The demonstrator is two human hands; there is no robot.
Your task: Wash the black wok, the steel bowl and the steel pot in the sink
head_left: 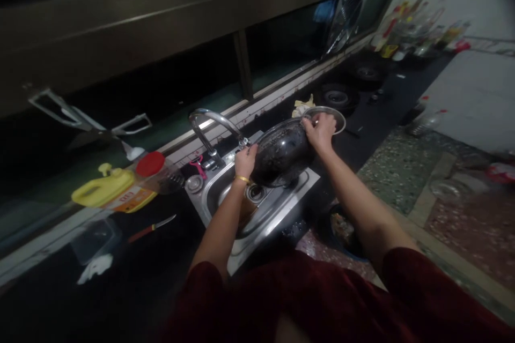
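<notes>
A black wok (284, 153) is tilted over the steel sink (277, 206), with its dark, wet-looking outside facing me. My left hand (246, 161), with a gold bracelet at the wrist, grips its left edge beside the curved faucet (211, 115). At the opposite edge, my right hand (321, 131) is closed on the rim. Just behind the right hand lies a round metal bowl (340, 120), partly covered by it. Below the wok the sink drain (255, 192) shows. The inside of the wok is turned away from view.
On the left counter stand a yellow jug (120, 187), a red-lidded jar (151, 165) and a knife (153, 228). A pink peeler (198, 166) lies by the faucet. Stove burners (337, 97) and several bottles (422, 27) line the far right. A bucket (341, 233) stands on the floor.
</notes>
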